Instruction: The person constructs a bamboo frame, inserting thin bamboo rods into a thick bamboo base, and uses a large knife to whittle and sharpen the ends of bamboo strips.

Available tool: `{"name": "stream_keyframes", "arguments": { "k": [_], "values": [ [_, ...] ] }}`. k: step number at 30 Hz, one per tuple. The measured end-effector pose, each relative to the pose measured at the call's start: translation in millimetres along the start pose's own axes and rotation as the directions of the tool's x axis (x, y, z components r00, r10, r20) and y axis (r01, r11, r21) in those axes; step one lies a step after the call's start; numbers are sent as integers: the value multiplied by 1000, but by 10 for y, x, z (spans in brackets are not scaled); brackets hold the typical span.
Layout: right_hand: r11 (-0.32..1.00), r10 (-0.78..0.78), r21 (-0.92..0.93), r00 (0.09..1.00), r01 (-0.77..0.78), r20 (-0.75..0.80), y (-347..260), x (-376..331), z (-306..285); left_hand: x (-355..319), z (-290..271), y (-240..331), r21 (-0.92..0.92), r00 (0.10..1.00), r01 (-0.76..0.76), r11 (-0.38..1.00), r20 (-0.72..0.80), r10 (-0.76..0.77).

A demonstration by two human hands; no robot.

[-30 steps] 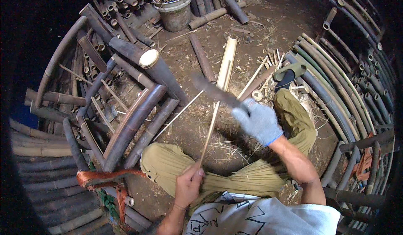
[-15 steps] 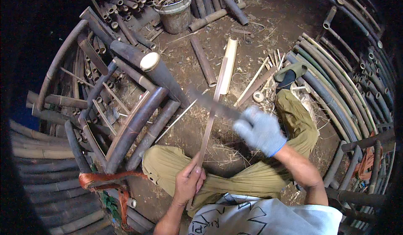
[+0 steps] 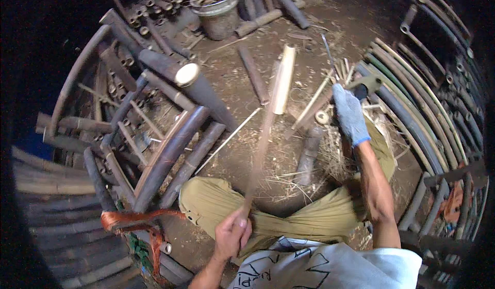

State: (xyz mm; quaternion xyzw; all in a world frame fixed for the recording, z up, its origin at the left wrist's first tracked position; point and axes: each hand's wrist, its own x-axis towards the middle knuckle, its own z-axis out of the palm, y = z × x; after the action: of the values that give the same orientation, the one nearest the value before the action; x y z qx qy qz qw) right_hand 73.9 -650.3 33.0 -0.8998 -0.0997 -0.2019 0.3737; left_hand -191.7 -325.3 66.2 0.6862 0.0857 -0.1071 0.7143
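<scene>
My bare left hand [image 3: 232, 234] is closed round the near end of a long brown bamboo strip [image 3: 263, 144], which slants up and away and is blurred. My right hand [image 3: 351, 114], in a grey glove with a blue cuff, grips a knife [image 3: 326, 50]. Its thin blade points up and away, seen nearly edge-on; the handle is mostly hidden in the glove. The knife and the strip are apart. A split pale bamboo half [image 3: 284, 80] lies on the ground behind the strip's far end. Closer in, a short dark bamboo piece [image 3: 310, 155] lies between my legs.
A bamboo frame [image 3: 170, 157] with a thick upright pole stands at left. Long bent bamboo poles [image 3: 412, 103] are stacked at right. A bucket [image 3: 216, 18] of scraps stands at the back. Shavings and a dark bamboo tube [image 3: 252, 75] lie on the dirt floor.
My right hand has swung the knife up and to the right, off the strip. The strip stays in my left hand and is now blurred.
</scene>
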Motion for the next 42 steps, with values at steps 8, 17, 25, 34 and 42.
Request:
{"name": "stream_keyframes", "arguments": {
  "k": [8, 17, 25, 34, 42],
  "values": [
    [228, 240, 476, 523, -849, 818, -1439, -806, 325, 1268, 215, 181, 265, 755, -446, 855, -401, 518],
    [-17, 289, 687, 654, -726, 699, -1145, -353, 418, 854, -58, -225, -376, 955, 169, 911, 292, -57],
    [993, 54, 94, 973, -77, 226, -1144, -424, 326, 731, 93, 172, -117, 987, 130, 985, 111, -117],
    [994, -103, 3, 907, 111, 408, -1246, -910, 350, 739, 157, 244, -110, 995, 91, 990, -35, -95],
    [997, 70, -28, 977, -66, 201, -909, -238, 201, 276, 105, 89, 38, 997, 63, 997, 45, -64]
  ]
}}
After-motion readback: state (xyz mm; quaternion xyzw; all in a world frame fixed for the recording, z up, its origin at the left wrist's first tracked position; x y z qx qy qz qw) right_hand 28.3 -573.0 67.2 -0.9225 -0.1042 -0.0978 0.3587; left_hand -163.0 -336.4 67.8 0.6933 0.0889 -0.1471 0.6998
